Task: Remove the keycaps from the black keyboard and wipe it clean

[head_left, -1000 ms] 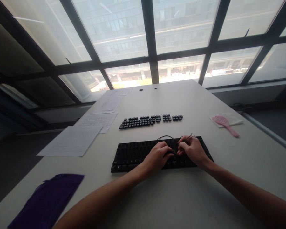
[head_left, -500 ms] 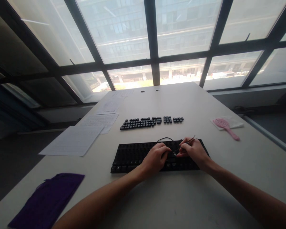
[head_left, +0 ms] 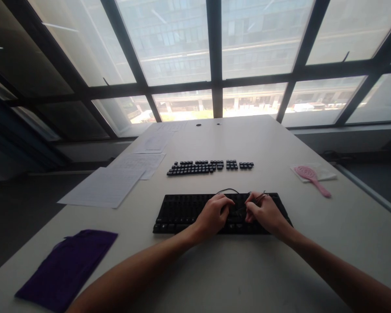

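A black keyboard (head_left: pixel 179 213) with its keycaps removed lies on the white table (head_left: pixel 234 269) in front of me. My left hand (head_left: pixel 213 215) rests curled on its middle, fingers pressed down on the frame. My right hand (head_left: pixel 263 211) is closed in a pinch on a thin wire keycap puller (head_left: pixel 259 198), its tip down among the switches between my two hands. Rows of loose black keycaps (head_left: pixel 208 166) are laid out farther back on the table.
Sheets of paper (head_left: pixel 107 187) lie at the left, with more behind them. A purple cloth (head_left: pixel 68 267) sits at the near left edge. A pink hairbrush (head_left: pixel 311 178) rests on a white sheet at the right. Large windows stand beyond the table's far edge.
My right hand with the puller dipped slightly lower and closer to my left hand over the keyboard. The view shifted a little; both hands stay on the keyboard.
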A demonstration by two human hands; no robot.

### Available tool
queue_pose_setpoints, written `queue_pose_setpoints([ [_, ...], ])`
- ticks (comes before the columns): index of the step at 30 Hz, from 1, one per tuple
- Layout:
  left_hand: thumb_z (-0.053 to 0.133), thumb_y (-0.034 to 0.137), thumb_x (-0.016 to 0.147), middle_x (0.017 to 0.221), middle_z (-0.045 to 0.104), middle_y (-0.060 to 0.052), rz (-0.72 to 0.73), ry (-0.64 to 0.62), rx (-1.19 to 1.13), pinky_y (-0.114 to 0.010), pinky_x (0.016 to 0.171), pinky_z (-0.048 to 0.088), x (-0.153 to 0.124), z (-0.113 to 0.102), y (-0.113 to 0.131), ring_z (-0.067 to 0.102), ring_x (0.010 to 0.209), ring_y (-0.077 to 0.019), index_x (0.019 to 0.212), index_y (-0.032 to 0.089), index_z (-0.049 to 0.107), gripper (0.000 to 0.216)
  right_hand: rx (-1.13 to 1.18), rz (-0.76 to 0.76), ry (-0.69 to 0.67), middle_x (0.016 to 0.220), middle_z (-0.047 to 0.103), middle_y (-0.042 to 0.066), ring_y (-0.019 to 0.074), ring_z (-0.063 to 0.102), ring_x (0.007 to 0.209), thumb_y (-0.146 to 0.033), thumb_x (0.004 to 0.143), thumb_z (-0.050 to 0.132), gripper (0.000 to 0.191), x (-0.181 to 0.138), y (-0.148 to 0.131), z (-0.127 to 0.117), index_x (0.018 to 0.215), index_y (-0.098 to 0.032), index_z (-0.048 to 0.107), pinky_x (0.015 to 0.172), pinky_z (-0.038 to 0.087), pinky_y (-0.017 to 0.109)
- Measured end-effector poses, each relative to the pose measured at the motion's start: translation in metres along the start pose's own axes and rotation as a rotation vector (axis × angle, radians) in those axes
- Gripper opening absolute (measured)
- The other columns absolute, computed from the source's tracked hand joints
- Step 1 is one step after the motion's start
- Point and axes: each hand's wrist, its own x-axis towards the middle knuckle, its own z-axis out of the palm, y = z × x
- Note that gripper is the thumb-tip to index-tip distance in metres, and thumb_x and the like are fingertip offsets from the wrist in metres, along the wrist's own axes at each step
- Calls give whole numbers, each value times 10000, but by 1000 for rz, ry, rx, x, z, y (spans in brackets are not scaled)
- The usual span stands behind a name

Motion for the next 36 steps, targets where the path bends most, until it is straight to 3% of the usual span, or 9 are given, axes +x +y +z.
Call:
queue_pose_setpoints([
  [3,513,83,884,949,683,-62,-16,17,-8,-314,877,499,1,0,0,636,928,-190,943,170,699,213,-39,-22,3,446,591,-39,151,591,357,-223,777,534,48,-4,0,4,739,-194,537,350,439,203],
  [8,516,87,877,944,693,-58,-38,31,-22,-307,857,502,1,-1,0,645,895,-183,929,170,704,211,32,-52,64,482,606,-35,170,626,398,-265,818,546,74,-10,1,13,790,-198,531,390,470,227],
  [12,520,81,867,931,696,-57,-58,39,-30,-300,839,502,2,-2,0,645,874,-179,924,167,710,216,-34,-80,72,487,597,-33,144,571,361,-281,838,553,90,-14,4,16,809,-196,552,355,400,205],
  [17,521,89,866,915,695,-60,-56,42,-36,-291,821,504,2,-2,0,645,864,-179,921,162,715,214,-120,-136,121,543,609,-27,143,581,381,-296,840,559,98,-19,2,22,802,-206,560,387,422,222],
  [26,507,69,854,917,707,-58,-65,42,-46,-290,836,503,3,-1,-1,652,878,-184,931,155,726,248,-376,-244,97,456,564,-32,168,563,412,-263,850,526,86,-17,-7,28,792,-221,574,448,405,248],
  [36,499,73,855,887,709,-52,-66,41,-59,-281,815,495,3,-2,-3,647,851,-180,883,156,728,245,-555,-332,6,568,591,-5,183,579,522,-236,856,501,89,-12,-20,36,769,-228,518,527,375,266],
])
